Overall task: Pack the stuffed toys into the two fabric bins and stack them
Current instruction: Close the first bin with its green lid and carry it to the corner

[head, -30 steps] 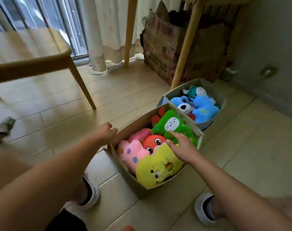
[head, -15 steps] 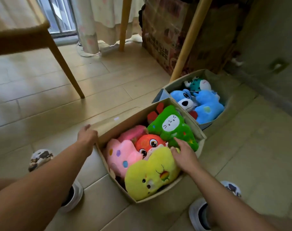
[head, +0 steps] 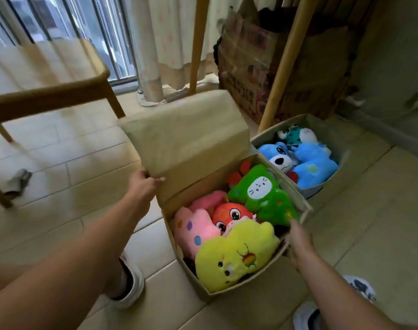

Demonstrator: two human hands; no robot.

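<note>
Both fabric bins (head: 305,210) hold stuffed toys (head: 236,256); near bin's lid (head: 186,134) raised.

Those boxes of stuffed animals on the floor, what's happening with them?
A person is packing soft toys into two fabric bins. The near bin is full of toys, among them a yellow toy and a green toy. The left hand holds its lid flap raised, while the right hand rests at the bin's right edge. The far bin sits open with blue toys inside. Nothing is stacked yet.
</note>
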